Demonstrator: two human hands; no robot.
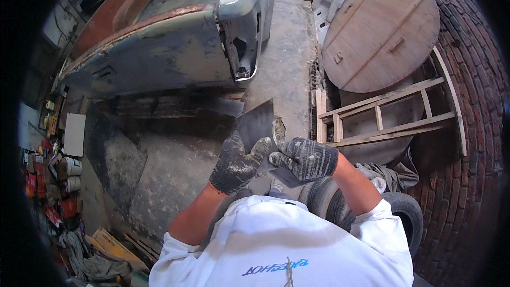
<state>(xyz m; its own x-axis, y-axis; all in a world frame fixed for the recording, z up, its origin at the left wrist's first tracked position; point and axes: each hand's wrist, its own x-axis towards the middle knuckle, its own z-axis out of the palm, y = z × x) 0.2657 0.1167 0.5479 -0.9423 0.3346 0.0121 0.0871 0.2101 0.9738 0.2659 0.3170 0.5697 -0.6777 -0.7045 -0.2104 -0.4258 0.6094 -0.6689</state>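
Note:
A piece of dark, angular sheet metal (pixel 255 122) is held in front of me at chest height, with a pale, uneven patch along its right part. My left hand (pixel 239 162), in a grimy dark knit glove, grips its left side with the thumb across the face. My right hand (pixel 302 158), gloved the same way, is closed on its right side, thumb and fingers pinched at the edge near a lower flap that sticks out beneath it. The backs of both gloves are smudged pale. My fingertips behind the metal are hidden.
A rusty grey vehicle body (pixel 159 48) stands ahead-left. Right, a round wooden board (pixel 380 32) and slatted wooden frame (pixel 393 137) stand by a brick wall (pixel 462 191). Tyres (pixel 404 218) lie near my right hip. Cans and clutter (pixel 71 183) line the left side. Metal sheets (pixel 164 175) cover the floor.

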